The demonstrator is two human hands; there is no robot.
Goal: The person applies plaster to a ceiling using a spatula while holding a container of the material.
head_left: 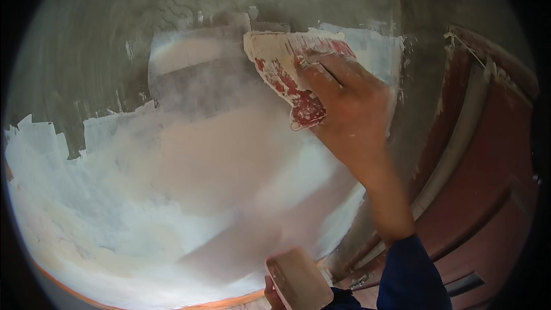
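Pressing a red, plaster-smeared trowel flat against the grey wall, right hand with fingers spread over its back, at the upper edge of the white plaster patch. Gripping a small pale plaster board low at the frame's bottom, left hand with fingers wrapped beneath. Dark red door at right.

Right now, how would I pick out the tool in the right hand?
Start at the grey wall with its broad patch of white putty, then go to the patch's upper right edge. There the right hand presses a flat red putty scraper against the wall. Only this tool is red and putty-smeared.
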